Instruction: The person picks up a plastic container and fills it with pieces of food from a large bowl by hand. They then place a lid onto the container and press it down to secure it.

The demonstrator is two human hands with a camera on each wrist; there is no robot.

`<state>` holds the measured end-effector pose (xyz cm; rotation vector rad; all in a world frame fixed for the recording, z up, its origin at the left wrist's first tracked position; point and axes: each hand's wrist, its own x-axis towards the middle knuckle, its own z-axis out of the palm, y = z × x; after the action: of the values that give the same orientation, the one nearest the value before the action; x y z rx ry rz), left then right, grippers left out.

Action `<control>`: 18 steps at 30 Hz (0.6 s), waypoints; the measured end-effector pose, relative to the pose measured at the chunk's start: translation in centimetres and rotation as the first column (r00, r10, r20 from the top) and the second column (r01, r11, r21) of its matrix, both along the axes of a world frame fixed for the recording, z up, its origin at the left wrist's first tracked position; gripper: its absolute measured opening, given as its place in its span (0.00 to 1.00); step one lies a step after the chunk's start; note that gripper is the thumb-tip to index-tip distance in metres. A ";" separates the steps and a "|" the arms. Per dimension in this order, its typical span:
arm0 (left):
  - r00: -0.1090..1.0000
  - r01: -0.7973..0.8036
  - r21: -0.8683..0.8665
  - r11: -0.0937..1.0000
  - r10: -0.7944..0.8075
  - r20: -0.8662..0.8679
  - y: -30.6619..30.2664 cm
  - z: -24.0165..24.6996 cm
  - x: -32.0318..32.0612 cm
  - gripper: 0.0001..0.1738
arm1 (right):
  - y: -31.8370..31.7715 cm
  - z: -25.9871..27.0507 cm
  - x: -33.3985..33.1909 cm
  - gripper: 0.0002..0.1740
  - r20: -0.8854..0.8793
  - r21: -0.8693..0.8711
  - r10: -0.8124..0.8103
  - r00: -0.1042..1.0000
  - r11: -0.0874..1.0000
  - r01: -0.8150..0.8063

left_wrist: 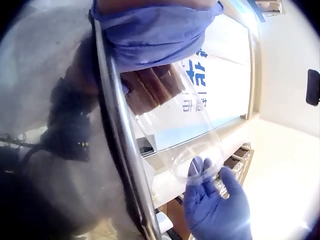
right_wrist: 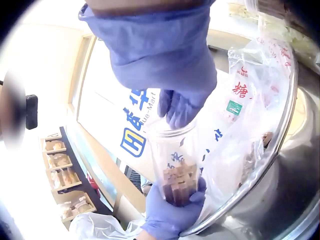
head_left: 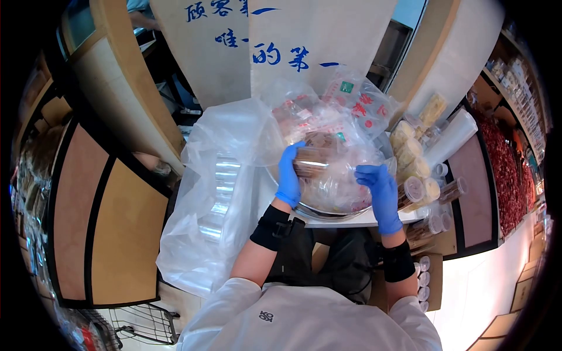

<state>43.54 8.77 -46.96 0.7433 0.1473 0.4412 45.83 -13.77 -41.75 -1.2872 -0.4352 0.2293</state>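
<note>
My gloved left hand [head_left: 288, 178] grips a clear plastic jar [head_left: 314, 162] around its lower part, lying tilted over the metal basin [head_left: 333, 216]. Brown stick-like pieces [right_wrist: 180, 185] are packed in the jar's bottom end, and its upper part is clear. My gloved right hand [head_left: 381, 193] is at the jar's lidless mouth; in the left wrist view its fingers [left_wrist: 207, 186] overlap the rim, with the thumb apart from them. Printed clear bags [head_left: 351, 120] fill the basin beneath both hands.
A large clear plastic bag [head_left: 202, 134] with stacked jars [head_left: 222, 196] lies left of the basin. Filled jars [head_left: 411, 190] crowd the right side, beside a white roll [head_left: 453, 137]. A lettered board [head_left: 293, 35] stands behind. Jars in a box [head_left: 424, 281] sit lower right.
</note>
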 end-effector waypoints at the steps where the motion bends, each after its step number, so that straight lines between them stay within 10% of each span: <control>1: 1.000 0.008 0.002 1.000 -0.008 -0.001 -0.1 0.4 -0.1 0.23 | -0.3 -0.3 0.6 0.15 -0.055 -0.009 -0.130 0.990 0.992 0.129; 5: 0.996 -0.082 -0.114 0.990 0.083 0.009 0.1 0.2 -0.2 0.21 | -1.6 -7.4 5.0 0.14 0.260 -0.501 -0.237 0.936 0.796 0.341; 7: 0.994 -0.098 -0.078 0.992 0.101 0.029 0.3 -0.5 0.2 0.20 | -0.4 -9.0 4.1 0.13 0.667 -0.652 0.152 0.729 0.592 0.473; 8: 0.994 -0.102 -0.100 0.990 0.105 0.023 0.4 -0.8 0.4 0.21 | 0.4 -9.1 4.1 0.13 0.664 -0.651 0.141 0.734 0.592 0.475; 10: 0.995 -0.096 -0.112 0.989 0.098 0.011 0.5 -0.9 0.4 0.21 | 2.8 -8.5 4.7 0.15 0.428 -0.898 0.593 0.682 0.195 0.394; 14: 0.995 -0.097 -0.073 0.993 0.097 -0.006 0.5 -0.6 0.2 0.22 | 5.9 -8.0 5.0 0.19 0.318 -0.931 0.635 0.704 0.350 0.105; 17: 0.996 -0.090 -0.023 0.996 0.090 -0.009 0.5 -0.4 -0.1 0.23 | 8.2 -13.2 6.8 0.23 0.697 -0.696 0.533 0.479 0.662 0.277; 18: 0.998 -0.068 -0.018 0.998 0.068 -0.001 0.6 -0.5 -0.2 0.23 | 9.2 -14.7 7.4 0.23 0.674 -0.564 0.476 0.565 0.826 -0.025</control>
<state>43.30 9.37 -47.48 0.7220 0.1774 0.5038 53.24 -4.60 -56.49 -1.8164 -1.4493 -0.0193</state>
